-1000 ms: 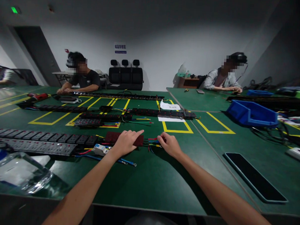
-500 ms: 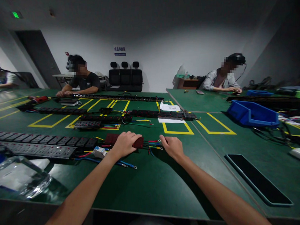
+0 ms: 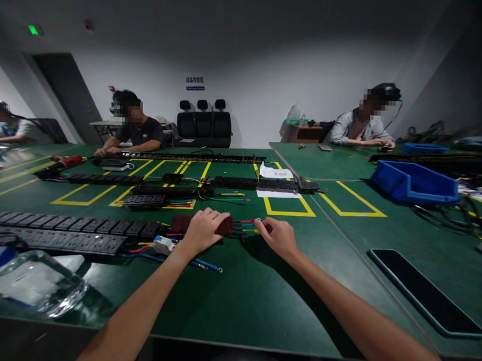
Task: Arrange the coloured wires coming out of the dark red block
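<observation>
A dark red socket module (image 3: 179, 223) lies at the right end of a long black power strip (image 3: 83, 224). My left hand (image 3: 204, 231) is closed over it from above, hiding its middle. Short coloured wires (image 3: 246, 224) stick out of its right end. At their tips, my right hand (image 3: 280, 237) pinches the wire ends between thumb and forefinger; which wires are in the pinch I cannot make out fully. Left of my left hand is a small white breaker (image 3: 164, 245) with red and yellow leads. Blue cables (image 3: 209, 265) with ring terminals run below my left wrist.
A second strip (image 3: 74, 242) and a water bottle (image 3: 32, 283) lie at left. Further back are more strips (image 3: 144, 199) and paper (image 3: 278, 194). A phone (image 3: 425, 292) and blue bin (image 3: 414, 183) are at right. Co-workers (image 3: 141, 128) sit across the table.
My right hand has closed at the wire tips, with its thumb and forefinger now over the ends. My left hand stays on the red module. The view has shifted slightly.
</observation>
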Tool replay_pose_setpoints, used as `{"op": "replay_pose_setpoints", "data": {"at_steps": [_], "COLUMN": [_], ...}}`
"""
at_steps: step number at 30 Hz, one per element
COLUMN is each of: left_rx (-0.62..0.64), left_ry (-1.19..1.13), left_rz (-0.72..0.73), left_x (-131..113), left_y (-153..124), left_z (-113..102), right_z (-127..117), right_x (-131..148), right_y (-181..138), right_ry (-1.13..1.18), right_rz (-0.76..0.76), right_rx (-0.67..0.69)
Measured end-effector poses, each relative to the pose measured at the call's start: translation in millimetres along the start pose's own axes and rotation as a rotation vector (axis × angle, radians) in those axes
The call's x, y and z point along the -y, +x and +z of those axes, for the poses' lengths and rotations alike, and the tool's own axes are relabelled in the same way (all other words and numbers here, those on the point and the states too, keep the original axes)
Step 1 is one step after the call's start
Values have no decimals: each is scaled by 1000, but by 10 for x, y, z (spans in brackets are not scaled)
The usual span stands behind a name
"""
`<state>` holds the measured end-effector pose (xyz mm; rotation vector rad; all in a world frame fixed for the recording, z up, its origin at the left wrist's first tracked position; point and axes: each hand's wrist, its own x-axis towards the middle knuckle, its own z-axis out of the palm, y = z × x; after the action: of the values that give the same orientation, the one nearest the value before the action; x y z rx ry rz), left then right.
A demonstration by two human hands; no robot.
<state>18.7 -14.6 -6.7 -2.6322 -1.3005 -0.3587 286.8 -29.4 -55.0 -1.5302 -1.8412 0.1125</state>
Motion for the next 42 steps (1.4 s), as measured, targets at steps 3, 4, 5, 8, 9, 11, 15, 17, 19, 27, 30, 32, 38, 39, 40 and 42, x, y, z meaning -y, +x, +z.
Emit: {"op": "replay_pose_setpoints", "data": {"at_steps": [3,4,5,8,9,11,15,17,19,27,30,32,38,39,40,42], "left_rx": [10,12,13,20,23,28,21,18,21,26,27,31,51,48,43,30], "left_ry": [-2,-5,-8,-11,-10,-9,-22,-27,-29,-21,-21,-25,-34,-34,-34,-29], "left_rz": [1,-1,-6,-19,-21,-21,-11,-7,-6,-7,-5,-5,-14,-15,-14,-12], "left_x": [-15,-22,-29,-46,-48,-48,-37,-34,-32,-8,4,9,5,6,8,17], "left_y": [1,1,0,0,-1,-1,-1,-1,-2,7,8,7,11,12,12,12], "left_z": [0,-1,-2,-9,-10,-6,20,32,37,67,81,80,51,51,54,69], "right_z": [18,21,23,18,16,13,23,32,39,45,41,41,81,88,93,97], "right_x": [4,7,10,13,11,5,-11,-19,-24,-25,-20,-15,-28,-32,-34,-36], "right_y": [-9,-12,-15,-20,-20,-18,-11,-6,1,28,40,50,86,91,95,100], "right_ry": [-7,-19,-28,-19,-6,14,20,27,40,32,-4,-24,-60,-65,-69,-65], "right_rz": [-29,-34,-38,-35,-30,-17,-15,-17,-14,13,22,25,40,46,50,52], "right_rx": [-9,-14,-16,-1,9,27,38,41,47,57,65,76,127,129,128,127]}}
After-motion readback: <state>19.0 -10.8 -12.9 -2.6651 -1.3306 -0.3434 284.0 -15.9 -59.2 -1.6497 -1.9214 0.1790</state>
